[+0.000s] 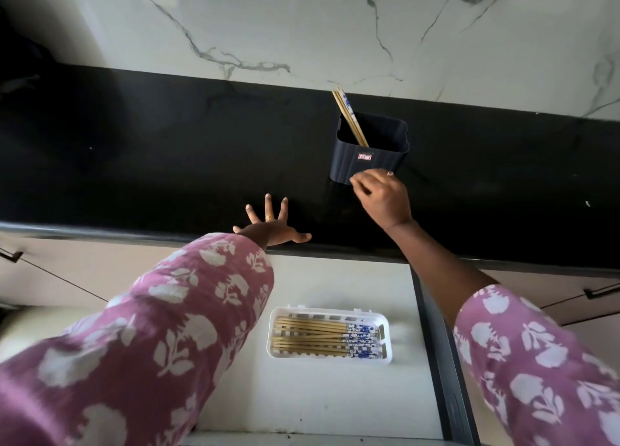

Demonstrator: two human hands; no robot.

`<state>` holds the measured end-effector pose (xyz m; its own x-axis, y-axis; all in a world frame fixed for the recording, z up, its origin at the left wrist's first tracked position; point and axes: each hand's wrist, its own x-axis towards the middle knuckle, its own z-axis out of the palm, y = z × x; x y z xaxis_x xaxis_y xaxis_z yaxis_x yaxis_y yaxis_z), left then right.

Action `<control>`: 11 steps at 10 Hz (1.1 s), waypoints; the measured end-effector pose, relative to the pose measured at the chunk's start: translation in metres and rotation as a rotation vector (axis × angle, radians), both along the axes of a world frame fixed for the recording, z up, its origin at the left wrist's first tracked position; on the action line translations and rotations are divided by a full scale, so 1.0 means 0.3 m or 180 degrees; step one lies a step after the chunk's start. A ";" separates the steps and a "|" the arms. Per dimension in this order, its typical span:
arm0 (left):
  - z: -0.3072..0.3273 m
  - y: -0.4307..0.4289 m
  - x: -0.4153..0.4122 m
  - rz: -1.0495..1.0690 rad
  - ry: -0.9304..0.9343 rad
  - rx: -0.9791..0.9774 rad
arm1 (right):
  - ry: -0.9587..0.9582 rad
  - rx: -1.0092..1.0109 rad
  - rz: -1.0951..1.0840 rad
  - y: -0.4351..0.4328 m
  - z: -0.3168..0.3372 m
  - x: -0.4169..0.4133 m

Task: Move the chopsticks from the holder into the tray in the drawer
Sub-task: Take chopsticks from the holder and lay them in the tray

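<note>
A dark blue ribbed holder [367,162] stands on the black countertop [167,163] near the marble wall. A few wooden chopsticks [349,116] with blue-white tops lean in its left corner. My right hand [382,199] hovers at the holder's front base, fingers loosely curled, nothing visible in it. My left hand [270,225] rests flat on the counter's front edge, fingers spread. Below, in the open drawer [335,395], a white tray [385,356] holds several chopsticks [322,340] lying side by side.
The drawer's dark right rail [443,361] runs beside my right forearm. Cabinet fronts with dark handles [600,291] flank the drawer on both sides. The marble backsplash [302,26] rises behind the counter.
</note>
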<state>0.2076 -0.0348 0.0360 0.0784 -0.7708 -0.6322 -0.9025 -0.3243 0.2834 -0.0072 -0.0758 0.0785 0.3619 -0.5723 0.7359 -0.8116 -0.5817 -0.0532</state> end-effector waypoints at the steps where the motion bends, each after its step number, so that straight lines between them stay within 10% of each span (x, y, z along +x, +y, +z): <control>1: 0.004 -0.002 -0.002 0.0018 0.0024 0.0031 | -0.0199 -0.0045 -0.0189 -0.084 0.041 0.000; 5: 0.005 -0.010 0.002 -0.0044 -0.0010 0.0131 | -0.0700 0.2020 -0.1375 -0.381 0.169 0.100; 11: 0.008 -0.018 0.003 -0.0038 -0.0036 0.0163 | -0.1232 0.2384 -0.1333 -0.514 0.168 0.135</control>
